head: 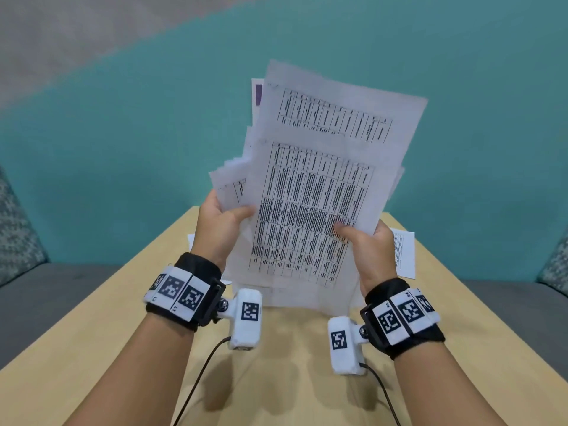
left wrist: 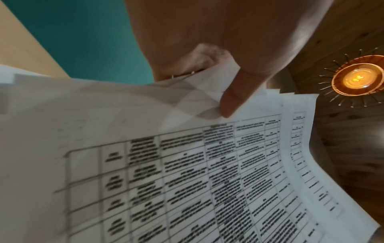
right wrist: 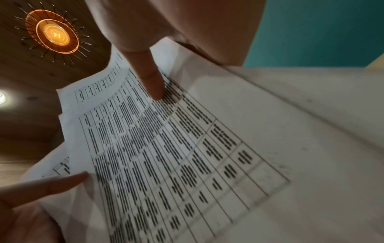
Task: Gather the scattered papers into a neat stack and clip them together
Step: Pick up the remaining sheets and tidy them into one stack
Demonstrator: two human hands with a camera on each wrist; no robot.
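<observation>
An uneven bundle of white printed papers (head: 313, 186) with black tables stands upright above the wooden table (head: 123, 302), its sheets fanned and offset. My left hand (head: 221, 222) grips the bundle's left edge, thumb (left wrist: 232, 98) on the front sheet (left wrist: 187, 172). My right hand (head: 365, 241) grips the right edge, with its thumb (right wrist: 151, 78) pressed on the printed table of the top sheet (right wrist: 166, 148). One loose sheet (head: 404, 253) lies on the table behind my right hand. Another white corner (head: 191, 239) shows behind my left hand. No clip is in view.
The table's far edge sits just behind the papers, with a teal wall (head: 123, 118) beyond. Grey seats (head: 46, 296) flank the table on both sides. Cables (head: 196, 379) trail from the wrist cameras over the table's near part. A round ceiling lamp (left wrist: 357, 78) glows overhead.
</observation>
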